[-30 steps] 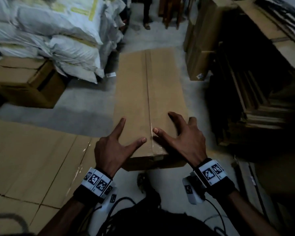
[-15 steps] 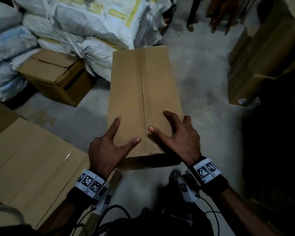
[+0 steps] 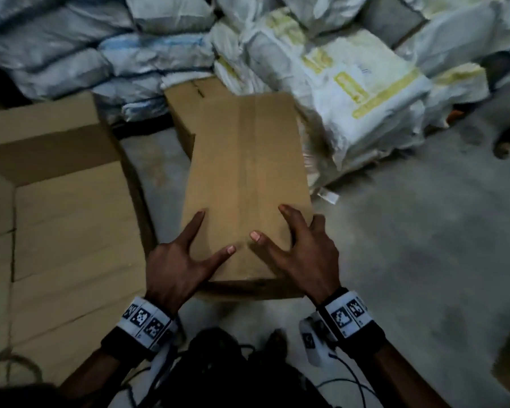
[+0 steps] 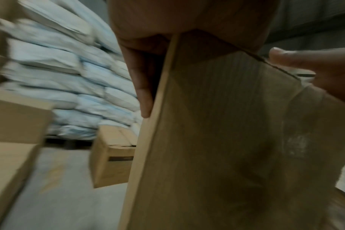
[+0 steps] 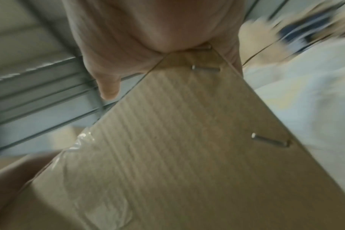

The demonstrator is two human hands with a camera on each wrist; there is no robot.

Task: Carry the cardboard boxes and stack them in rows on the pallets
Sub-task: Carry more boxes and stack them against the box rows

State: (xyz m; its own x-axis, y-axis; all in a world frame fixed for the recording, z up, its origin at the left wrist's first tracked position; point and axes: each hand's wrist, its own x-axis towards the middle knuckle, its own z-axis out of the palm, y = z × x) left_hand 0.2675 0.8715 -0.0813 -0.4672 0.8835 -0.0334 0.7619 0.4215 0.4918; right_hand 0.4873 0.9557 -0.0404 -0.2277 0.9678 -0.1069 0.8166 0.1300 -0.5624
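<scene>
A long cardboard box point(image 3: 248, 184) is held at its near end between both hands, lengthways away from the person and above the concrete floor point(image 3: 418, 237). The left hand point(image 3: 177, 269) is laid at the near left corner, with the thumb spread across the top face and the forefinger stretched along the left edge; in the left wrist view a finger point(image 4: 144, 87) is seen pressed flat against the side wall of the box point(image 4: 217, 140). The right hand point(image 3: 304, 254) is set at the near right corner in the same way, thumb on top and the other fingers wrapped over the right edge. Each grip is wide, spread and clamped on the box rather than curled round it.

In the right wrist view the corner of the box point(image 5: 187, 147) is shown seated in the palm, with metal staples point(image 5: 270, 141) along its edge and clear tape point(image 5: 83, 144) over a seam.

A taped seam is seen down the middle of the top face. Beyond the far end of the held box, a second brown box point(image 3: 189, 104) stands on the floor against piled white sacks point(image 3: 351, 83). To the left, a row of stacked cardboard boxes point(image 3: 65, 231) is seen lower than the held box; whether a pallet lies beneath them cannot be told. Marker bands point(image 3: 147, 319) are worn on both wrists.
</scene>
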